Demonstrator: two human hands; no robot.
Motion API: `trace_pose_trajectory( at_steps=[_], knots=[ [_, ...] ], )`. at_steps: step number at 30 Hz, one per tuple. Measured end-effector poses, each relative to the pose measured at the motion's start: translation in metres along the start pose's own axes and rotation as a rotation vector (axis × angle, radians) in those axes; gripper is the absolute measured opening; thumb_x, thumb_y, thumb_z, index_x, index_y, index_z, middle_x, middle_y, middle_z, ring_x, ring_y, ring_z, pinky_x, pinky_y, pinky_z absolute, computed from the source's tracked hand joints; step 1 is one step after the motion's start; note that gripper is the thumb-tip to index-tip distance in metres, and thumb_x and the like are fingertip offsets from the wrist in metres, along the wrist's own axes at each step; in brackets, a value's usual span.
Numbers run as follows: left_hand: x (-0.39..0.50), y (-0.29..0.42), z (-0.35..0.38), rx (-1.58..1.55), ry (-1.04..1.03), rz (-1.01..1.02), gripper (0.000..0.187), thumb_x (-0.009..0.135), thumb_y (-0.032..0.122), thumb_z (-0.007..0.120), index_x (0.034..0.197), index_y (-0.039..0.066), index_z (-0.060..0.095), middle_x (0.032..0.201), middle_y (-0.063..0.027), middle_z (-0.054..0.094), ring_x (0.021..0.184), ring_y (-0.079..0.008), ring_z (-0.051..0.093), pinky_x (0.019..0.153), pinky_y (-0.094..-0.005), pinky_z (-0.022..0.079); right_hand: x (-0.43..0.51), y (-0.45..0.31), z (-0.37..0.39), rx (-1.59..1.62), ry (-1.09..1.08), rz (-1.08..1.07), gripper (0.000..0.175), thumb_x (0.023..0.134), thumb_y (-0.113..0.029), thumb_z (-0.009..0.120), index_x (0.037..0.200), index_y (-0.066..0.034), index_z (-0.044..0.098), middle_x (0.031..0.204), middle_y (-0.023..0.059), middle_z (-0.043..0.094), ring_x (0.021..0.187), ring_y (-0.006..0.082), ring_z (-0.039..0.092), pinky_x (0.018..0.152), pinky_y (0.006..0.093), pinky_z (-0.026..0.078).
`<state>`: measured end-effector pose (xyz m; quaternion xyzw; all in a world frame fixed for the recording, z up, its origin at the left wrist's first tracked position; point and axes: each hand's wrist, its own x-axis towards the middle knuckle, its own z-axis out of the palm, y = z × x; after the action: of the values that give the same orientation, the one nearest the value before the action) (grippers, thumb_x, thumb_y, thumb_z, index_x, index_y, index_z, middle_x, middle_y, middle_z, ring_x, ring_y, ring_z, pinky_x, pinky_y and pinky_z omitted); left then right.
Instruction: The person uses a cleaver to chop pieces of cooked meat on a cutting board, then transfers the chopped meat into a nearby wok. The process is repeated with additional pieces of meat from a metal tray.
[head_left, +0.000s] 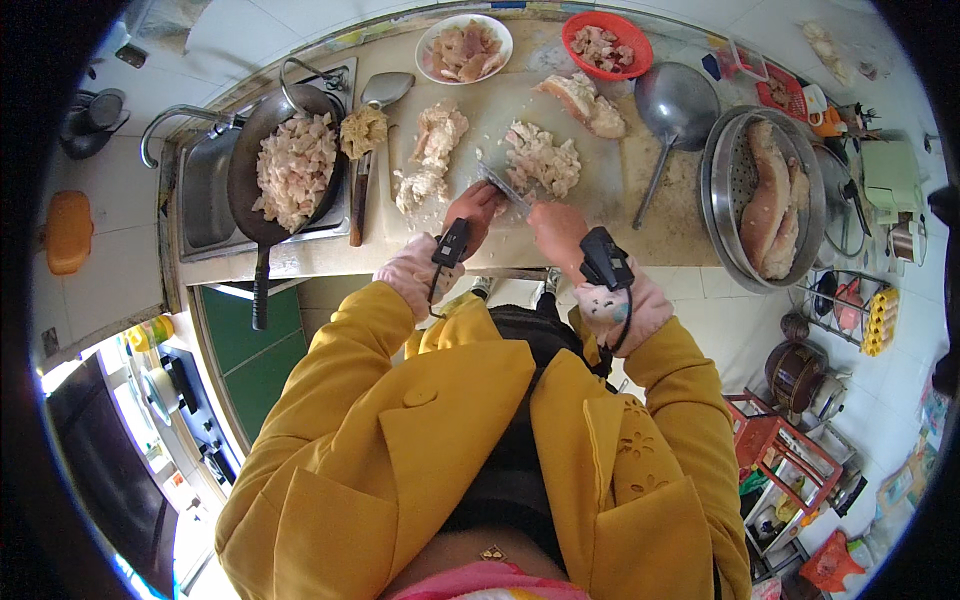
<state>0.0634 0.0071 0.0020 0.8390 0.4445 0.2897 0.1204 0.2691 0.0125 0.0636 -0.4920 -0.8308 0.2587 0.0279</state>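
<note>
My right hand (556, 231) grips the handle of a kitchen knife (502, 184), its blade slanting up and left across a pale cutting board (600, 169). Curled beside the blade, my left hand (472, 214) has its fingertips low at the board; a small dark reddish piece shows there, and whether the fingers hold it is unclear. Above the knife lies a heap of chopped fatty meat (546, 159). Left of it are a strip of pale fatty meat (439, 135) and a crumbly fat pile (422, 189). A larger rind-on slab (583, 105) rests at the board's upper right.
A wok (241, 191) full of cut meat sits over the sink (206, 199), beside a spatula (361, 199). Behind the board stand a meat plate (421, 60) and a red basket (646, 52). A metal ladle (677, 101) and a steamer pan (726, 225) holding meat slabs are at right.
</note>
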Motion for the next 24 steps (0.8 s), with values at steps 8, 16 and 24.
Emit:
trace_pose_trajectory(
  at_steps=[8,16,24],
  knots=[
    [-0.010,-0.003,0.018,-0.385,0.040,-0.272,0.025,0.078,0.006,0.059,0.102,0.005,0.064,0.106,-0.0169,0.062,0.098,-0.0365,0.059,0.084,-0.0415,0.051,0.070,-0.035,0.017,0.041,0.187,0.005,0.017,0.083,-0.015,0.060,0.084,0.0011,0.066,0.080,0.0237,0.067,0.078,0.0426,0.066,0.068,0.0491,0.053],
    [0.010,-0.016,0.003,-0.106,0.075,-0.475,0.017,0.090,0.014,0.059,0.099,0.002,0.067,0.098,-0.0183,0.062,0.087,-0.0359,0.062,0.077,-0.0413,0.051,0.027,0.013,-0.016,0.221,0.333,0.258,0.034,0.089,-0.028,0.063,0.076,0.0030,0.062,0.070,0.0266,0.061,0.071,0.0465,0.061,0.063,0.0535,0.047],
    [0.005,0.008,-0.010,-0.172,0.068,-0.478,0.024,0.085,0.012,0.063,0.106,0.003,0.066,0.107,-0.0190,0.063,0.098,-0.0359,0.062,0.082,-0.0405,0.053,-0.013,-0.008,-0.019,0.205,0.190,0.224,0.031,0.088,-0.026,0.063,0.077,0.0037,0.063,0.071,0.0267,0.061,0.072,0.0460,0.062,0.065,0.0534,0.048]
  ],
)
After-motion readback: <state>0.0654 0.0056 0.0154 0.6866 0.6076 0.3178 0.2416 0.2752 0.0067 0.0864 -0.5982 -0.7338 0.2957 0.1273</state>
